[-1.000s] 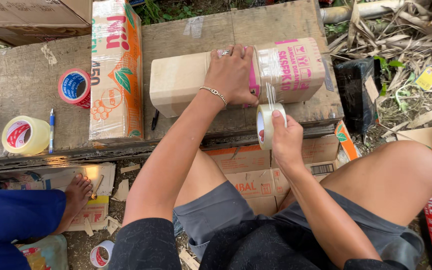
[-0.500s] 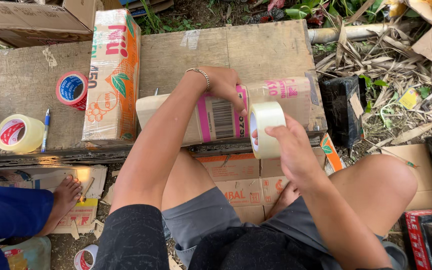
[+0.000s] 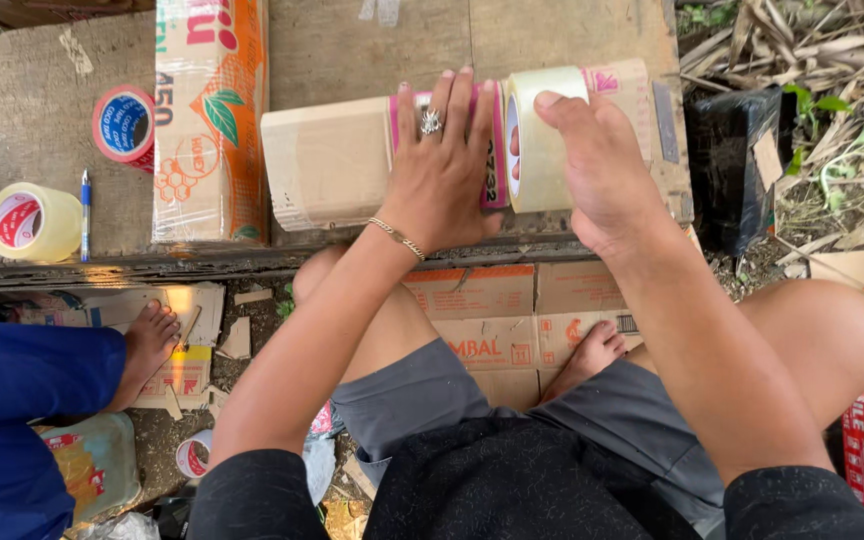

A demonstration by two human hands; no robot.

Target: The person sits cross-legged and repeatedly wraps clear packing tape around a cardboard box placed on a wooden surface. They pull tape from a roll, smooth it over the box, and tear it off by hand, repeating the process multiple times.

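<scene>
While the person sits with bare knees spread above flattened cardboard (image 3: 512, 320) on the ground, both arms reach forward to a worn wooden bench (image 3: 32, 150) seen from above. Nearest the viewer are dark shorts and a black shirt hem; a bare foot rests on the cardboard between the legs. At lower left, another person's blue sleeve (image 3: 22, 400) and bare foot (image 3: 152, 335) show beside scraps of card.

On the bench, the left hand (image 3: 442, 165) lies flat, fingers spread and straight, pressing down on a long tan carton (image 3: 327, 160) with a pink printed band. It wears a ring and a thin chain bracelet. It grips nothing; it only presses on the carton's top. Just beside it, the right hand (image 3: 597, 165) is curled around a roll of clear packing tape (image 3: 537, 140), thumb on the roll's upper rim, fingers closed over its far side. The roll stands on edge against the carton, touching it right beside the pink band.

Left of the carton, touching its end, stands a taller orange and white box (image 3: 210, 120) wrapped in clear film. Farther left lie a red and blue tape roll (image 3: 124, 122), a blue pen (image 3: 85, 212) and a yellowish tape roll (image 3: 32, 222). Beyond the bench's right end sit a black bag (image 3: 737, 170) and dry leaves (image 3: 812, 60).
</scene>
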